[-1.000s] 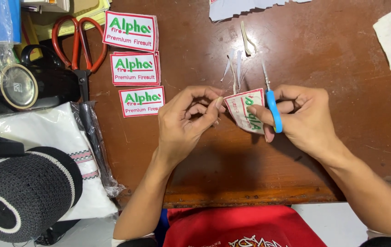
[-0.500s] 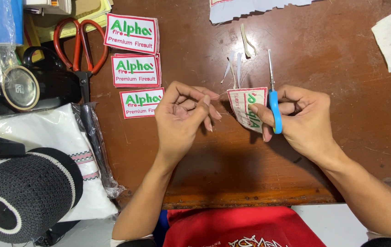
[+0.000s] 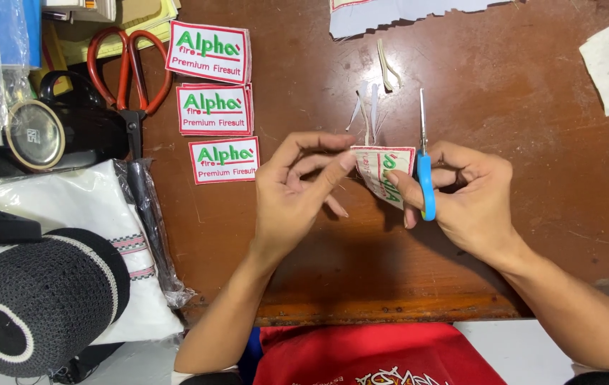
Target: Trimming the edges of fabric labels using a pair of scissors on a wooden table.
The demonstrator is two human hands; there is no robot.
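Bare forearms; red garment with perhaps a printed design.

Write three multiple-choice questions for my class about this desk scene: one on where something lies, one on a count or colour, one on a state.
1. Where do the red-handled scissors lie?
A. Left of the flat patches
B. Right of the person's right hand
C. On the black cap

2. How many patches lie flat on the table, apart from the hands?
A. One
B. Three
C. Five

3. What is the right hand holding?
A. Nothing
B. A patch and a blue-handled snipper
C. The red-handled scissors

Answers: 1 A, they rest beside the patches' left edge. 2 B, three sit in a column. 3 B, it pinches the held patch alongside the blue-handled snipper.
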